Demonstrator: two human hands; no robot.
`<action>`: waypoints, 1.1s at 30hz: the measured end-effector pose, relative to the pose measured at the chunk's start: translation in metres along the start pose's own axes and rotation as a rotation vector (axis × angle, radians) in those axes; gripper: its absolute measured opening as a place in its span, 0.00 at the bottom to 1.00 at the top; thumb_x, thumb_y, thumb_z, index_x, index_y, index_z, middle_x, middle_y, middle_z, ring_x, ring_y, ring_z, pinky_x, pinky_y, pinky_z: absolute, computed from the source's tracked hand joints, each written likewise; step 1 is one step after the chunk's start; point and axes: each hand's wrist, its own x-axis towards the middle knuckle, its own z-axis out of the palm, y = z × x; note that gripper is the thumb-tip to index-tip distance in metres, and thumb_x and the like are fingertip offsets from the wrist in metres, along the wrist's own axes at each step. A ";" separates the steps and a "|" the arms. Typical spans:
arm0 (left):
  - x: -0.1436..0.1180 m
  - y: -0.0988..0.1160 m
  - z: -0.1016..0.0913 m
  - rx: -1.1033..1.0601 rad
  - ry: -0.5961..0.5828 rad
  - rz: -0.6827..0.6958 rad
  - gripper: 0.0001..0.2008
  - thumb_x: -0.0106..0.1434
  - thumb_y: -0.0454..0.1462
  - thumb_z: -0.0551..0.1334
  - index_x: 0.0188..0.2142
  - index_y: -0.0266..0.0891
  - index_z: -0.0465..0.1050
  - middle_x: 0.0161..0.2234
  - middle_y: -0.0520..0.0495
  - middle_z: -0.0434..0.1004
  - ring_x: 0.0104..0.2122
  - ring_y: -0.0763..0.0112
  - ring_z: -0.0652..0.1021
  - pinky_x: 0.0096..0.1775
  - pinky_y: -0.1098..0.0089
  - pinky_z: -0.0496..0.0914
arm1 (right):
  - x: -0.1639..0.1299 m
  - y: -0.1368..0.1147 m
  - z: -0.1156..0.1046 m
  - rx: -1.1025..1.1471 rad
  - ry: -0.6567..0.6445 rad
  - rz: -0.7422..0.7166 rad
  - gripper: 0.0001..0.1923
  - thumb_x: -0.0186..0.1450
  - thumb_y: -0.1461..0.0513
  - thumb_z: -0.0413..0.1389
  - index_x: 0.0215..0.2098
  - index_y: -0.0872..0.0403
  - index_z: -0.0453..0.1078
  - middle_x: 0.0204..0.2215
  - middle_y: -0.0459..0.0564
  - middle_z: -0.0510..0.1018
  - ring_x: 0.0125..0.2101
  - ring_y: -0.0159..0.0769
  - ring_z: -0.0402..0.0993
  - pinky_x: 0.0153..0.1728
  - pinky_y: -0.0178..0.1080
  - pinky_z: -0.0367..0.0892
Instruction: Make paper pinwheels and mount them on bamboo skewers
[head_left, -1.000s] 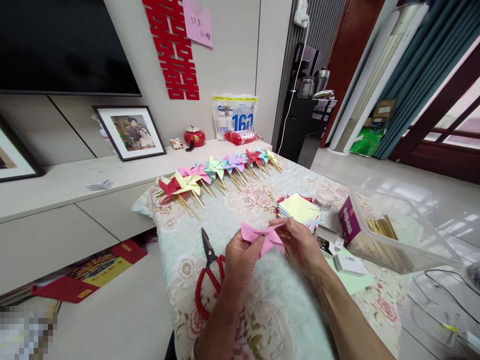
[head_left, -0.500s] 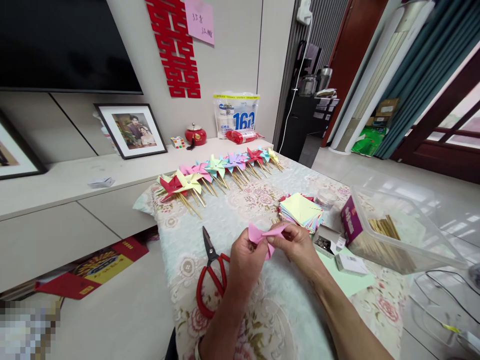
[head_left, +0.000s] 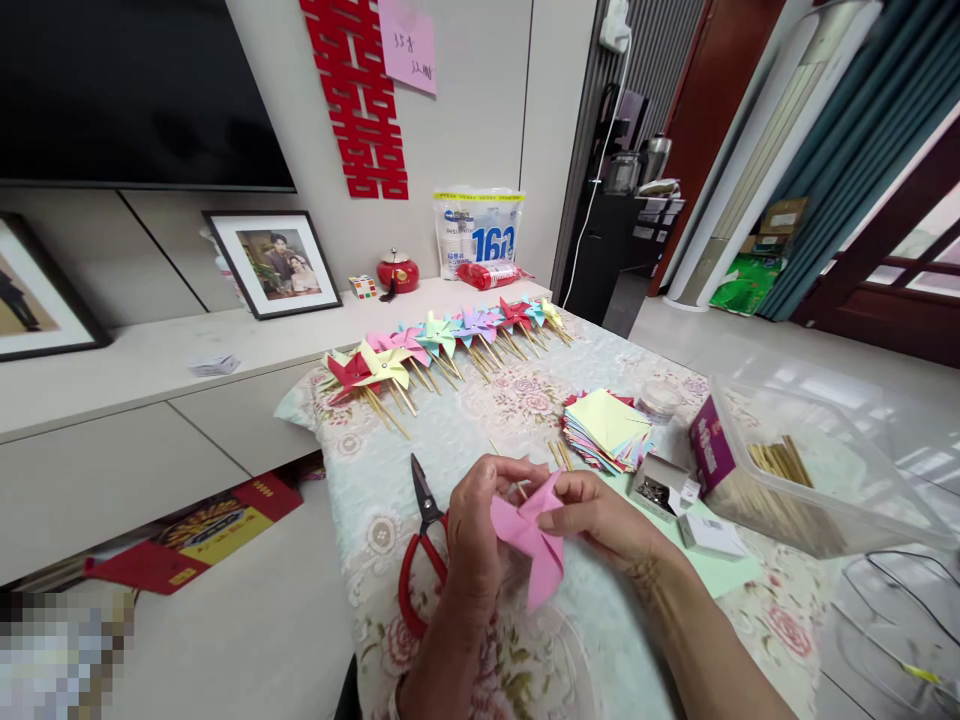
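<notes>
Both hands point(head_left: 540, 520) — pink paper pinwheel point(head_left: 534, 540)

Two hands are holding a pink paper pinwheel point(head_left: 531, 540) over the flowery table point(head_left: 480, 420). The left hand point(head_left: 474, 530) and right hand point(head_left: 600, 515) are both pinching it. Red scissors point(head_left: 420, 560) are lying just beside the left hand.
</notes>
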 end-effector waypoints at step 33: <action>0.006 0.008 0.009 -0.158 0.185 -0.237 0.11 0.49 0.39 0.72 0.28 0.36 0.74 0.23 0.53 0.72 0.17 0.83 0.66 0.21 0.78 0.59 | -0.019 -0.017 0.001 -0.360 -0.009 -0.275 0.11 0.63 0.55 0.64 0.31 0.55 0.74 0.25 0.44 0.72 0.26 0.30 0.64 0.28 0.34 0.59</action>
